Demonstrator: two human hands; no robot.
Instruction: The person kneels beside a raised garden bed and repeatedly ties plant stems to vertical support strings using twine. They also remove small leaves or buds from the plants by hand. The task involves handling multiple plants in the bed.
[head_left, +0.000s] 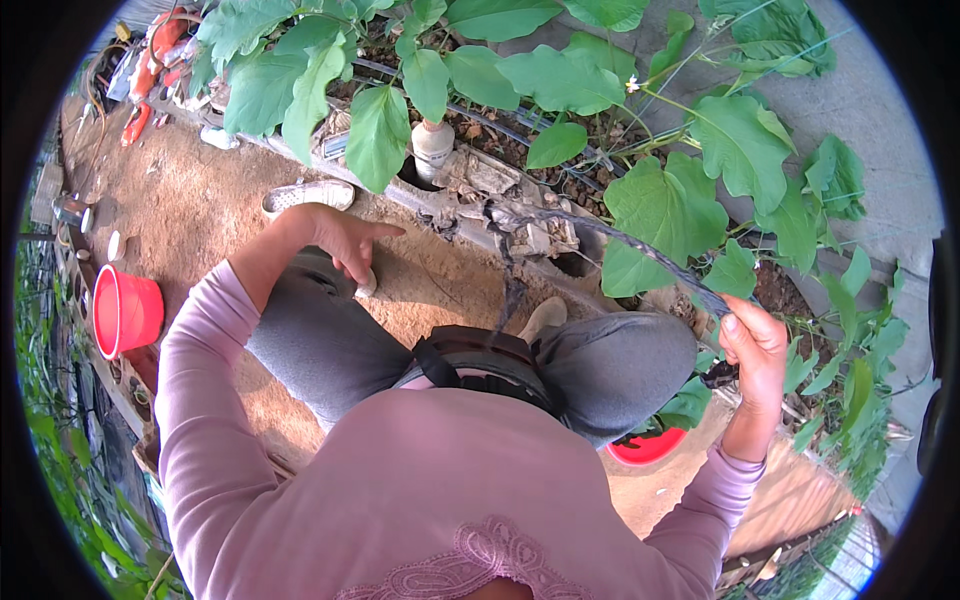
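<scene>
My right hand (754, 349) grips one end of a dark twisted cloth rope (634, 244). From there the rope runs left past the eggplant leaves (664, 210) to the bed's concrete edge. A ragged dark strand (511, 292) hangs from its far end towards my lap. My left hand (337, 236) is above my left knee, index finger extended and the other fingers partly curled, with nothing visible in it. Just beyond that hand, a pale slip-on shoe (309, 196) lies on the dirt. A white plastic bottle (431, 152) stands upside down at the bed edge.
Eggplant plants with wide leaves (559, 79) lean over the bed edge, and thin strings cross them. A red bucket (127, 311) is at far left. Another red container (646, 448) shows beside my right knee. Orange cloth and litter (154, 60) lie at upper left.
</scene>
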